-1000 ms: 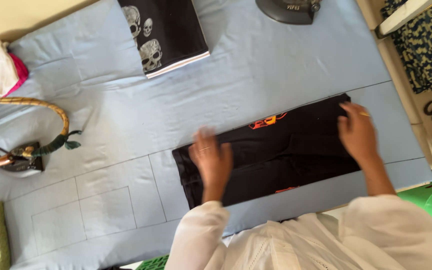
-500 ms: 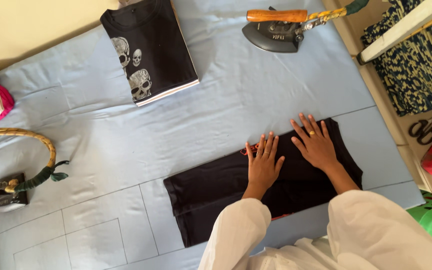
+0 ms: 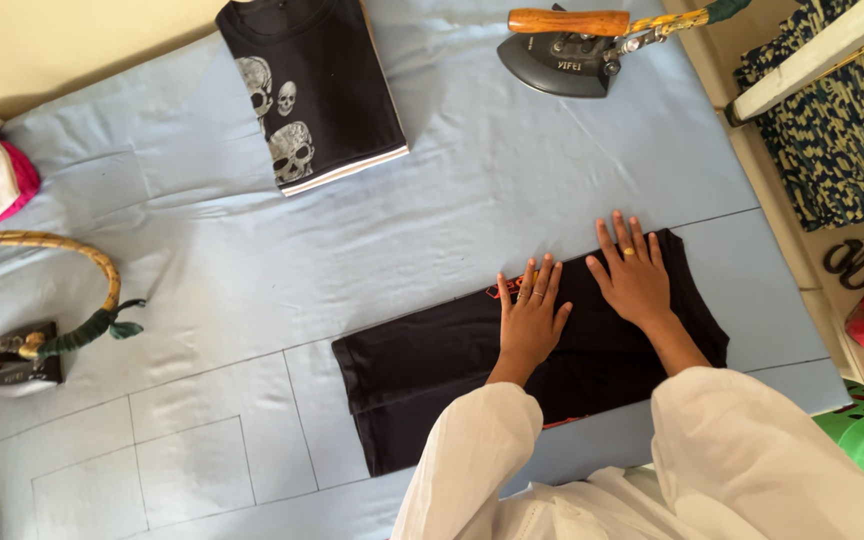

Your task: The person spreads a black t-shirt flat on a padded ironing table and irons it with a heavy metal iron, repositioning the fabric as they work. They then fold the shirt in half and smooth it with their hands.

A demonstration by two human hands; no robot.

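Neither grip is clamped on anything: left hand (image 3: 530,318) and right hand (image 3: 635,275) both lie palm-down with fingers spread and straight, flat on the black folded garment (image 3: 432,375), the left near its middle, the right just beside it toward the garment's far right end. Both forearms in white sleeves (image 3: 752,450) reach forward from the near edge, wrists low and roughly parallel. Garment lies flat on the blue-sheeted worktop (image 3: 202,260); beyond the garment sit a folded black skull-print shirt (image 3: 312,90) and an iron with a wooden handle (image 3: 562,45), both well apart from it.
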